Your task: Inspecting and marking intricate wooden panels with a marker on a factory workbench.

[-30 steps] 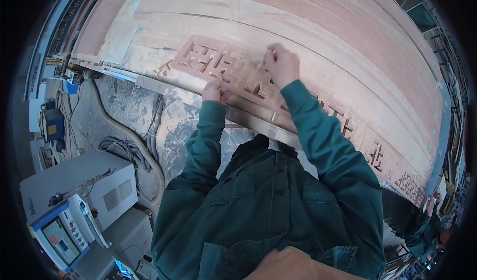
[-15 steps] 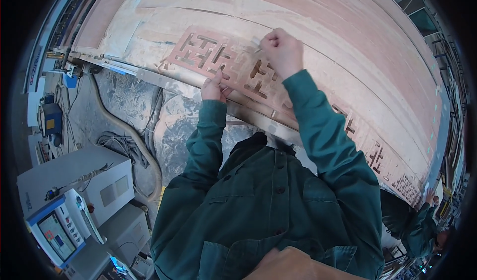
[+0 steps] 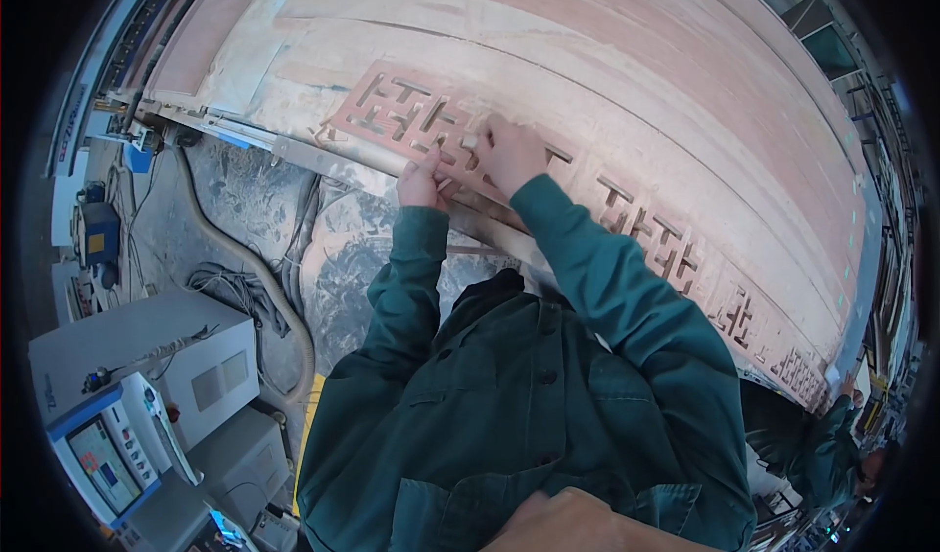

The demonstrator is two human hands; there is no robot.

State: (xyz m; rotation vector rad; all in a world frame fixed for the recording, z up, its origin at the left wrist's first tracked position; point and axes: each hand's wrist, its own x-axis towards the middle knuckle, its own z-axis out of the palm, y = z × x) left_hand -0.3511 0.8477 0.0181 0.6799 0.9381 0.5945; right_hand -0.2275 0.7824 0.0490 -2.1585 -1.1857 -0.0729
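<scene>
A pink panel with maze-like cut-out slots (image 3: 354,110) lies along the near edge of a dusty, wide work surface. At its near side, my left hand (image 3: 419,182) is closed on the panel's edge, with the thumb resting on top. My right hand (image 3: 513,157) is closed over the slotted part, just right of the left hand. A small pale tip (image 3: 470,142) shows at its fingers; the rest is hidden in the grip, so its kind cannot be told.
More slotted pink work (image 3: 676,221) runs rightward along the edge. A ribbed hose (image 3: 257,260) lies on the dusty floor at left, near a grey cabinet (image 3: 147,342) and a control panel with a screen (image 3: 106,464). Another person (image 3: 832,454) stands at far right.
My right hand has come down and left from above the panel onto its slots. My left hand stays at the panel's near edge.
</scene>
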